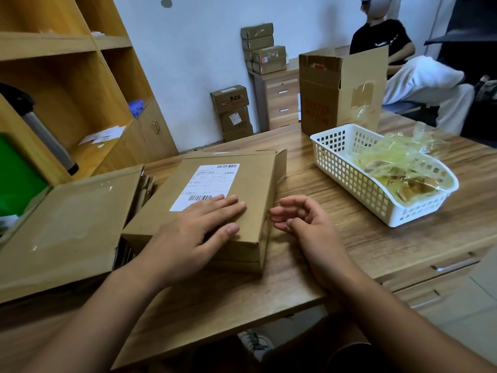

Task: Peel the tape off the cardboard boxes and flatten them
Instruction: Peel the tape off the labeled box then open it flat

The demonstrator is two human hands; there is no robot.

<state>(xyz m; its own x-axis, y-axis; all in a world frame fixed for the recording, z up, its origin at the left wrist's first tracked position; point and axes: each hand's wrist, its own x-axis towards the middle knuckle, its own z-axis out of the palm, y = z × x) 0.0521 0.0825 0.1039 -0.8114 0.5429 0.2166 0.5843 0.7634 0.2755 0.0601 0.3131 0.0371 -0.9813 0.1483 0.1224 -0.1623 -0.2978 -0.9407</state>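
A flat brown cardboard box [250, 181] with a white shipping label [207, 184] lies on the wooden table in front of me. My left hand [199, 227] rests flat on its top near the front right corner, fingers straight, partly covering the label's lower edge. My right hand [301, 219] hovers just right of the box's right side, fingers loosely curled, holding nothing. A far flap of the box stands slightly up at the back right corner.
A stack of flattened cardboard [67, 227] lies at the left. A white plastic basket [349, 179] of peeled tape sits at the right. A tall open box [338, 90] stands behind it. A seated person [398, 57] is at the back right; shelves stand left.
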